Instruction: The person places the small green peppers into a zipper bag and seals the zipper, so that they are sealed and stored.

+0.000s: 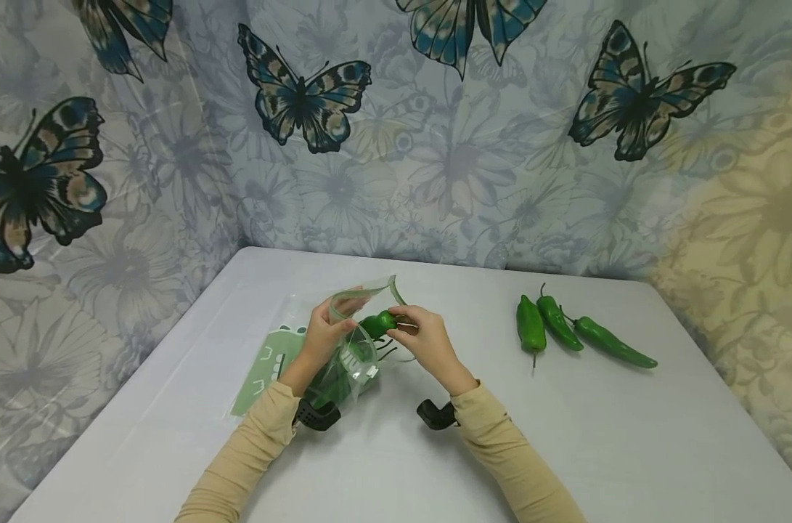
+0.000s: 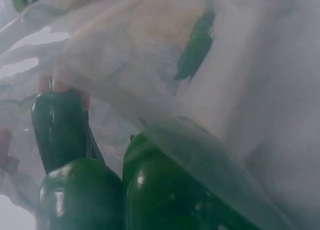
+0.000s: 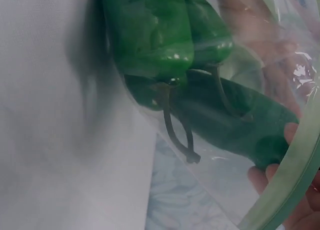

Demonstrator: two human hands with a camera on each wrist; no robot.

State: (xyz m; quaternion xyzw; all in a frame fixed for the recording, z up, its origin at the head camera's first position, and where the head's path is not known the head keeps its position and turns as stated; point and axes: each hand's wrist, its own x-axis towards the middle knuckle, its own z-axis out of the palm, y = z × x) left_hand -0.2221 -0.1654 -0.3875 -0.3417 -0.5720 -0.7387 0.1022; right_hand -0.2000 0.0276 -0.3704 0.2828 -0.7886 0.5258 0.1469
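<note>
My left hand (image 1: 324,334) holds a clear zip bag (image 1: 363,356) by its mouth, which has a green band round it and gapes to the right. Between thumb and fingers my right hand (image 1: 428,341) pinches a green pepper (image 1: 379,323) at the opening. In the right wrist view that pepper (image 3: 225,115) lies behind the clear film, fingertips at its end. Several green peppers fill the bag; two of them (image 2: 80,195) (image 2: 155,190) loom large in the left wrist view, and thin stems (image 3: 172,125) show through the plastic.
To the right on the white table (image 1: 631,436) lie three more green peppers (image 1: 531,327) (image 1: 559,323) (image 1: 614,341). A flat green printed sheet (image 1: 258,370) with clear plastic above it lies left of the bag. Butterfly-patterned cloth (image 1: 435,181) stands behind the table.
</note>
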